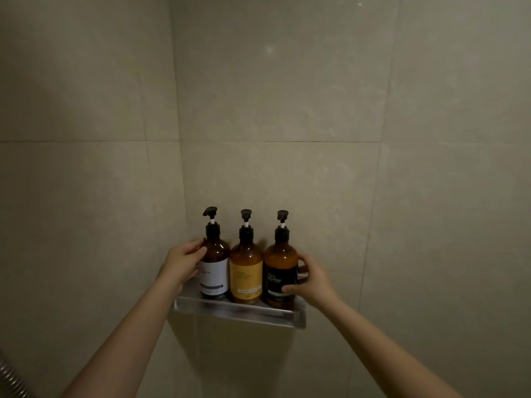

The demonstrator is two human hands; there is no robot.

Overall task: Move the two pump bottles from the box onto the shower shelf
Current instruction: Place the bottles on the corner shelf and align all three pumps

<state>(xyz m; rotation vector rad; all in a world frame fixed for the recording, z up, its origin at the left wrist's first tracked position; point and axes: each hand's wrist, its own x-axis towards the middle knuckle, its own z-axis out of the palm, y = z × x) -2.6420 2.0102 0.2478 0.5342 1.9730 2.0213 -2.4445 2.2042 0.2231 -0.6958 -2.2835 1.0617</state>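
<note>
Three amber pump bottles stand upright in a row on the metal shower shelf [238, 311] in the wall corner. The white-label bottle [216, 271] is on the left, with my left hand [184, 264] wrapped around its left side. A yellow-label bottle [246, 278] stands in the middle, untouched. On the right is the black-label bottle [280, 278]; my right hand [311, 278] grips its right side, thumb across the label's lower edge. All three have black pump heads. No box is in view.
Beige tiled walls meet in a corner just behind the shelf. A ribbed metal shower hose [11, 377] shows at the lower left edge. The bottles fill the width of the shelf.
</note>
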